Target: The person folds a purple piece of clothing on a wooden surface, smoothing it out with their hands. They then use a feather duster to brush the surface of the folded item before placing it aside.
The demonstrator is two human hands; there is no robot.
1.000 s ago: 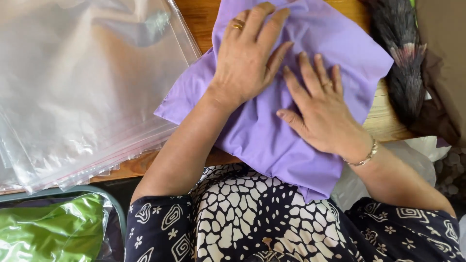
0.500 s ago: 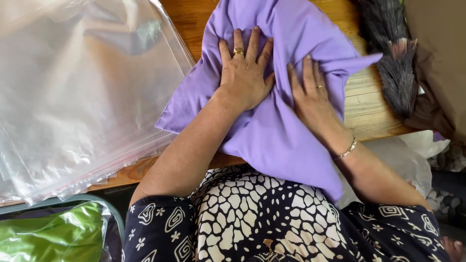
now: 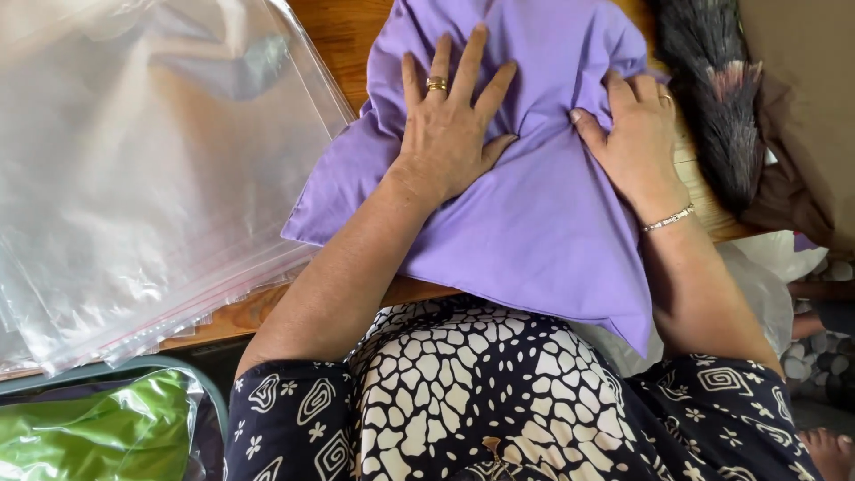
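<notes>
Listing by size, largest first:

Wooden table (image 3: 343, 40): bears everything below.

Clear plastic bags (image 3: 142, 178): a slippery stack with red-lined edges, covering the table's left part.

Purple cloth (image 3: 534, 223): lies on the table's near edge, one corner hanging toward the person's lap; folds gathered at the middle. Judged step: smoothing and folding the cloth.

Dark feather duster (image 3: 712, 98): at the right, just beside the cloth.

Green cloth in plastic (image 3: 89, 432): lower left, below the table.

Left hand (image 3: 450, 134): fingers spread, palm pressed flat on the cloth, gripping nothing.

Right hand (image 3: 637, 142): fingers curled, bunching the cloth's right edge.

A further fold would need the flat hand as anchor.
</notes>
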